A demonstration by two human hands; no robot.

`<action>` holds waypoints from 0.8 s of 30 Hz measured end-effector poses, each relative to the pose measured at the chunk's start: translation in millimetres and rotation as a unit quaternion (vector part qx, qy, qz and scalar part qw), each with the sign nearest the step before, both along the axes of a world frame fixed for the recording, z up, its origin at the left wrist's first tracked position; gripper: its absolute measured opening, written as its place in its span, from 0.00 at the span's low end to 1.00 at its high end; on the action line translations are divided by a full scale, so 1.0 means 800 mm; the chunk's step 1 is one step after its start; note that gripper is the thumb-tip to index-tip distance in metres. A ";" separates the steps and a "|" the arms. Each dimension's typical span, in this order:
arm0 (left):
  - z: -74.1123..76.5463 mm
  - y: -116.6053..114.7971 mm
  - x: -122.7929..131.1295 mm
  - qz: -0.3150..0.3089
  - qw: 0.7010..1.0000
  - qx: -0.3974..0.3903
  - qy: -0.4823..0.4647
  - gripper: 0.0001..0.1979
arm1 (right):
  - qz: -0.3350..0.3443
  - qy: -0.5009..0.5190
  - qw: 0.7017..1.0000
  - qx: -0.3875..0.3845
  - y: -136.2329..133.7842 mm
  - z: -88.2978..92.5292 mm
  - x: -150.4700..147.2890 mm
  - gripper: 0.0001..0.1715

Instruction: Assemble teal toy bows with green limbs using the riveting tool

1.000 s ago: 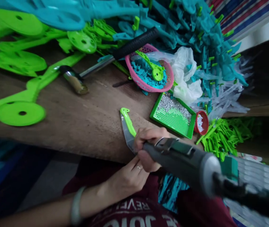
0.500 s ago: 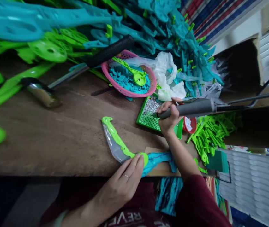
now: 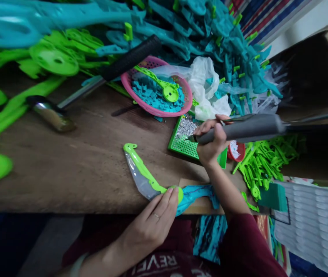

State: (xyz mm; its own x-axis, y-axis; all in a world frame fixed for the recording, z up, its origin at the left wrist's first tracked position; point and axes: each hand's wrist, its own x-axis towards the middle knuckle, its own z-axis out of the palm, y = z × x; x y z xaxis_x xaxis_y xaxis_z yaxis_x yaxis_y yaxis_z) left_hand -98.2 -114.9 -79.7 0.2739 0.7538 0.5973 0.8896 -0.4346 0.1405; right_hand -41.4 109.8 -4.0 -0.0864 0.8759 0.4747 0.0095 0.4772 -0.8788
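Left hand: grip flat, fingers extended, pressing the knife at the near table edge. Right hand: grip clenched round the driver, tip over the tray.

Wooden table, striped cloth, dim light

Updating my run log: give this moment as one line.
left hand: flat on toy knife | right hand: holds screwdriver, tip at tray

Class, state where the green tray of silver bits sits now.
In the head view, the green tray sits right of centre on the wooden table, below the pink basket, left of the red cup, under the grey tool in the right hand.
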 end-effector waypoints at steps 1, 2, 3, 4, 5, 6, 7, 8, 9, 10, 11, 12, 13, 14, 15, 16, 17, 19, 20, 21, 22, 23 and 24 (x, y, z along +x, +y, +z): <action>0.001 0.000 0.000 -0.003 1.000 0.001 0.005 0.20 | 0.024 0.017 0.999 0.011 -0.009 0.006 -0.008 0.14; 0.001 0.000 0.000 -0.006 1.000 0.002 0.010 0.20 | 0.057 0.036 0.998 0.018 -0.019 0.011 -0.019 0.13; 0.002 0.000 -0.001 -0.006 1.000 0.004 0.015 0.20 | 0.095 0.050 0.994 0.017 -0.029 0.012 -0.031 0.13; 0.003 0.001 -0.002 -0.006 1.000 0.006 0.019 0.20 | 0.132 0.057 0.990 0.010 -0.038 0.011 -0.044 0.15; 0.003 0.001 -0.002 -0.005 1.000 0.007 0.023 0.19 | 0.164 0.054 0.985 -0.002 -0.047 0.007 -0.058 0.17; 0.004 0.001 -0.003 -0.004 1.000 0.008 0.025 0.19 | 0.187 0.042 0.981 -0.014 -0.054 0.000 -0.072 0.20; 0.004 0.001 -0.003 -0.004 1.000 0.010 0.026 0.18 | 0.201 0.021 0.979 -0.025 -0.059 -0.008 -0.084 0.22; 0.004 0.001 -0.003 -0.005 1.000 0.010 0.028 0.19 | 0.207 -0.005 0.978 -0.030 -0.062 -0.017 -0.095 0.25; 0.004 0.001 -0.004 -0.007 0.999 0.011 0.030 0.19 | 0.208 -0.031 0.977 -0.033 -0.063 -0.026 -0.103 0.27; 0.005 0.002 -0.004 -0.006 0.999 0.012 0.031 0.19 | 0.208 -0.058 0.976 -0.034 -0.063 -0.035 -0.109 0.28; 0.005 0.002 -0.005 -0.005 0.999 0.013 0.031 0.19 | 0.211 -0.083 0.973 -0.035 -0.062 -0.042 -0.113 0.29; 0.005 0.002 -0.005 -0.005 0.999 0.015 0.031 0.19 | 0.217 -0.101 0.970 -0.038 -0.061 -0.049 -0.115 0.30; 0.006 0.002 -0.006 -0.004 0.999 0.017 0.030 0.19 | 0.228 -0.115 0.966 -0.043 -0.060 -0.054 -0.116 0.30; 0.007 0.003 -0.007 -0.005 0.999 0.018 0.028 0.19 | 0.242 -0.125 0.961 -0.048 -0.059 -0.058 -0.116 0.29; 0.007 0.003 -0.007 -0.007 0.999 0.022 0.025 0.19 | 0.253 -0.134 0.957 -0.053 -0.059 -0.062 -0.116 0.28; 0.008 0.004 -0.007 -0.009 0.999 0.024 0.024 0.19 | 0.262 -0.141 0.953 -0.057 -0.059 -0.064 -0.117 0.28; 0.008 0.005 -0.006 -0.011 0.999 0.027 0.024 0.19 | 0.268 -0.145 0.951 -0.059 -0.059 -0.063 -0.119 0.27; 0.006 0.007 -0.003 -0.012 0.999 0.032 0.025 0.19 | 0.283 -0.137 0.948 -0.056 -0.059 -0.054 -0.121 0.27; 0.005 0.009 -0.003 -0.014 0.999 0.036 0.027 0.19 | 0.289 -0.120 0.948 -0.052 -0.058 -0.043 -0.121 0.27; 0.003 0.010 -0.005 -0.017 0.999 0.037 0.028 0.18 | 0.298 -0.096 0.949 -0.044 -0.056 -0.028 -0.118 0.27; 0.001 0.010 -0.010 -0.022 0.999 0.038 0.029 0.18 | 0.302 -0.064 0.951 -0.031 -0.053 -0.010 -0.112 0.27; 0.000 0.010 -0.018 -0.028 0.998 0.038 0.031 0.18 | 0.297 -0.028 0.954 -0.011 -0.049 0.010 -0.101 0.25; -0.001 0.009 -0.030 -0.033 0.998 0.037 0.032 0.18 | 0.279 0.006 0.960 0.015 -0.043 0.031 -0.085 0.23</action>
State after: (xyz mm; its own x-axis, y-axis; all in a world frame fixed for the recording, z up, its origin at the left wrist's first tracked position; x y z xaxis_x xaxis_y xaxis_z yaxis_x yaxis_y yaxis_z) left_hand -122.3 -107.4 -80.2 0.3603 0.6871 0.6310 0.8651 -0.4991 0.0496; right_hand -109.5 75.1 21.1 -0.5320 0.6810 0.5032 -0.2657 0.4301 -0.8628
